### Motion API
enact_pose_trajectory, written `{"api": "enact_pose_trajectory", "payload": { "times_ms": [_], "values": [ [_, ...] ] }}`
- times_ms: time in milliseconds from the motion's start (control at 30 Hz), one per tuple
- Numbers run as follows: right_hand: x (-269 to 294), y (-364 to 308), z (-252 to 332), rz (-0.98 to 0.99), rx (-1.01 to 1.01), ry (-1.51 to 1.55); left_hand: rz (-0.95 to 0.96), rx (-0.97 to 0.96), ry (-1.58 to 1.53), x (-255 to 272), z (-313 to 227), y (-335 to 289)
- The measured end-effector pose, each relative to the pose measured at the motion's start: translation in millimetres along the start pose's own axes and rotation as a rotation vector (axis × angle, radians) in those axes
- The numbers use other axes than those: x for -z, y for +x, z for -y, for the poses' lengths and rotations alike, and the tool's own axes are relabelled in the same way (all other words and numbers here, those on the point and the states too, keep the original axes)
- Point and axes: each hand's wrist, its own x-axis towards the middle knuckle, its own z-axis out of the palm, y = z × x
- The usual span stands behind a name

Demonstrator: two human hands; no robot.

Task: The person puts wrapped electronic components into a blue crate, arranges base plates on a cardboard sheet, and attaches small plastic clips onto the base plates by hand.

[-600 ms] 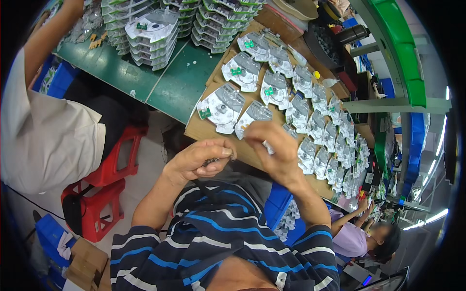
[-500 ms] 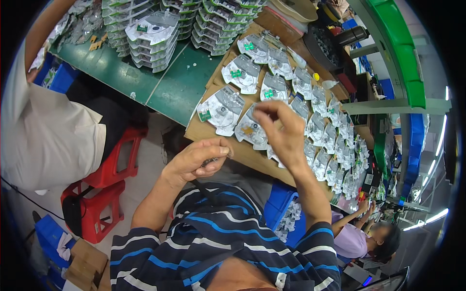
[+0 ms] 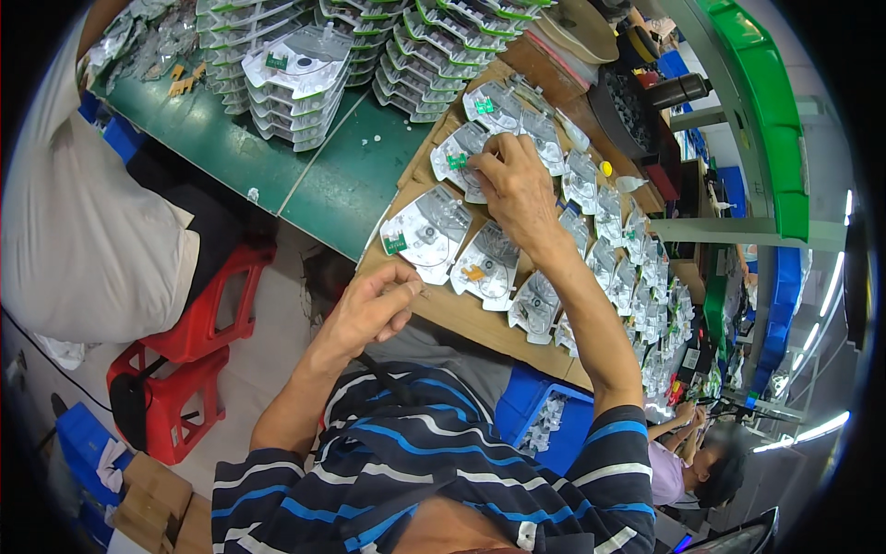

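Note:
My right hand [image 3: 520, 189] reaches over the rows of housings, its thumb and fingertips pinched at the right edge of a grey-white plastic housing [image 3: 450, 146] with a small green circuit board [image 3: 457, 162]. Whatever those fingertips hold is too small or hidden to name. In front of the board's near edge, my left hand [image 3: 374, 309] is curled closed, thumb against forefinger; a thin tiny bit shows at its fingertips, its kind unclear. Closest to that hand lies another housing [image 3: 434, 238] with a green board at its left. Beside it, a housing [image 3: 494, 254] carries an orange piece [image 3: 472, 272].
Tall stacks of similar housings [image 3: 297, 69] stand on the green table [image 3: 337, 180]. More housings fill the brown board [image 3: 443, 300] to the right. A blue bin [image 3: 572, 434] of parts sits below. Red stools [image 3: 198, 388] and a person [image 3: 101, 240] are at left; another person [image 3: 688, 466] works at lower right.
My right hand has moved away from me, from above the near row to the housing in the second row. My left hand has shifted slightly left and lower, its fingers still curled.

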Motion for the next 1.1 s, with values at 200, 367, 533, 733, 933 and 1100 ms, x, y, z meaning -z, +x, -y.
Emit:
{"api": "enact_pose_trajectory", "payload": {
  "times_ms": [200, 367, 533, 733, 933, 1100],
  "values": [
    [-3, 6, -6, -0.012, 0.033, 0.116, 0.009, -0.006, -0.014, -1, 1, 5],
    [-3, 6, -8, 0.024, 0.044, 0.139, -0.004, 0.018, -0.004, -5, 1, 2],
    [-1, 5, -11, 0.056, 0.042, 0.157, 0.019, 0.006, -0.036, -5, 4, 0],
    [17, -3, -1, -0.002, 0.040, 0.216, 0.063, -0.014, -0.294, -15, -2, -1],
    [57, -47, 59, 0.174, -0.144, 0.711, 0.084, -0.067, -0.572, -31, -6, 7],
    [50, -68, 69, 0.067, -0.124, 0.698, 0.064, -0.051, -0.533, -43, -4, 8]
  ]
}}
